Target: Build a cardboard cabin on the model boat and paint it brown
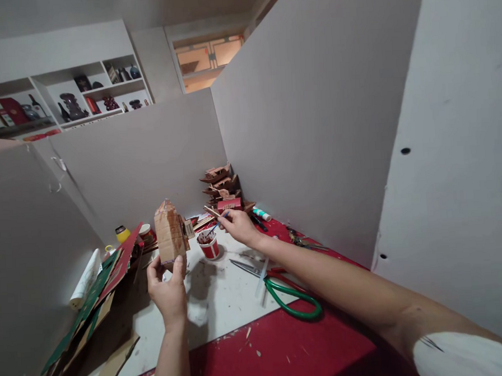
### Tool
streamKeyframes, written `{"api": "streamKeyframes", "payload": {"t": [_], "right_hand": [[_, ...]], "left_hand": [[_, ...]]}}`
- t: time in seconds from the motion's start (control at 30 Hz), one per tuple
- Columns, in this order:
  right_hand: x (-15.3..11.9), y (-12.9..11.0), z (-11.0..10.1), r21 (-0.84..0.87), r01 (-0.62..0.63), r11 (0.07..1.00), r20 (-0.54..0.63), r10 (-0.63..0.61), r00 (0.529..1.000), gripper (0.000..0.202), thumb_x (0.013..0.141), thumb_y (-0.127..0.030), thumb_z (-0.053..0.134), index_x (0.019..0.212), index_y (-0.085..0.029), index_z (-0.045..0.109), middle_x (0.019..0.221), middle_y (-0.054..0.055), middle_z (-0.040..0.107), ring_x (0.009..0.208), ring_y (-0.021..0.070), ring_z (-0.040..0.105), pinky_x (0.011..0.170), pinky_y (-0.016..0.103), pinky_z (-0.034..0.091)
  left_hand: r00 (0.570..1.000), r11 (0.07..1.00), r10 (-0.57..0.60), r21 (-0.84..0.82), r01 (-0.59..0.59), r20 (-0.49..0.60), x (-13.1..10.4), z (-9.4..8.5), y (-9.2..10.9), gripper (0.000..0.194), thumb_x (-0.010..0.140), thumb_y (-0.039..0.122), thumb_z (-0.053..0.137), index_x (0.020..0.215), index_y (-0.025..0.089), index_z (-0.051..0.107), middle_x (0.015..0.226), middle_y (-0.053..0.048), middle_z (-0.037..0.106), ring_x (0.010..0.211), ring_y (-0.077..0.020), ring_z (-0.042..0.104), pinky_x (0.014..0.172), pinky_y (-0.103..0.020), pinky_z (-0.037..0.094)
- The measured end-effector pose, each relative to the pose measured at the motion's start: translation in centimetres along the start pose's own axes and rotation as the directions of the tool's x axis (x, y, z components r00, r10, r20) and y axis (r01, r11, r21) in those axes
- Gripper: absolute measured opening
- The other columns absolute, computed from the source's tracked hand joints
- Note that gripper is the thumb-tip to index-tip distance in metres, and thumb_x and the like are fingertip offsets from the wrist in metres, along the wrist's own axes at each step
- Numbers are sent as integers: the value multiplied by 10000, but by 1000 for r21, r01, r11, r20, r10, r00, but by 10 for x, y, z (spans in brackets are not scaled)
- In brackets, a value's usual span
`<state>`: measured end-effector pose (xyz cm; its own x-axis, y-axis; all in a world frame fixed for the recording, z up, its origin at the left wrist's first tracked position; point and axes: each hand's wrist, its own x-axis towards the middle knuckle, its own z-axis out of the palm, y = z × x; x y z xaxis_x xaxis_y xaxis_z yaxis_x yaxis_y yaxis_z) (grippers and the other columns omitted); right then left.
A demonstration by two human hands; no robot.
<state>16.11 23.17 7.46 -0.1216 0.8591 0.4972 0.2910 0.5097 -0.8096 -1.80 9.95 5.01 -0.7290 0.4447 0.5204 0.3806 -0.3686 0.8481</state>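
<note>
My left hand (170, 287) is closed on the lower end of a cardboard model (169, 234), held upright above the white board. Brown paint covers its upper part, while the lower part is plain cardboard. My right hand (238, 227) pinches a thin brush (214, 229), whose lower end reaches to a red-and-white paper cup (209, 247). Dark brown paint coats the inside of the cup. A light wooden stick also shows at the right fingers. Scissors (293, 301) with a green and a red handle lie below my right forearm.
Stacked brown cardboard models (221, 184) stand in the far corner. Cardboard sheets (89, 303) lean at the left, near a white roll (85, 278) and a yellow jar (122, 234). Pliers (300, 240) lie at the right. Grey partitions (315, 123) enclose the table.
</note>
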Motion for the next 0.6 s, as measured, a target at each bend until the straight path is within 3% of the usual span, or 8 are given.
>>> {"api": "streamKeyframes", "payload": {"t": [0.17, 0.3, 0.43, 0.6], "right_hand": [[-6, 10, -17, 383, -68, 921, -130, 127, 983, 354, 795, -523, 560, 766, -172, 531, 615, 26, 664, 451, 113, 567, 396, 197, 407], [-26, -1, -40, 599, -55, 799, -148, 178, 973, 416, 703, -572, 648, 739, -178, 520, 555, -3, 633, 421, 91, 540, 374, 175, 393], [-51, -18, -52, 718, -31, 696, -128, 176, 976, 403, 673, -529, 719, 760, -177, 542, 594, -9, 653, 431, 82, 545, 382, 173, 412], [-68, -28, -51, 755, -18, 656, -96, 137, 986, 362, 686, -479, 755, 767, -170, 584, 598, -3, 676, 442, 89, 565, 388, 177, 426]], "left_hand": [[999, 997, 34, 69, -34, 5, 0, 0, -3, 505, 659, 435, 740, 1062, 156, 617, 900, -53, 658, 812, -198, 626, 768, -355, 486], [996, 987, 81, 137, -85, 34, -4, 1, 1, 476, 663, 432, 733, 1043, 170, 619, 939, -57, 659, 848, -215, 620, 787, -364, 477], [983, 964, 148, 207, -167, 106, -15, 3, 10, 447, 663, 407, 735, 1035, 189, 618, 959, -55, 655, 879, -229, 607, 825, -378, 458], [921, 872, 326, 309, -380, 212, -30, 7, 12, 431, 704, 376, 705, 1083, 201, 601, 1053, -87, 655, 982, -261, 601, 894, -416, 437]]}}
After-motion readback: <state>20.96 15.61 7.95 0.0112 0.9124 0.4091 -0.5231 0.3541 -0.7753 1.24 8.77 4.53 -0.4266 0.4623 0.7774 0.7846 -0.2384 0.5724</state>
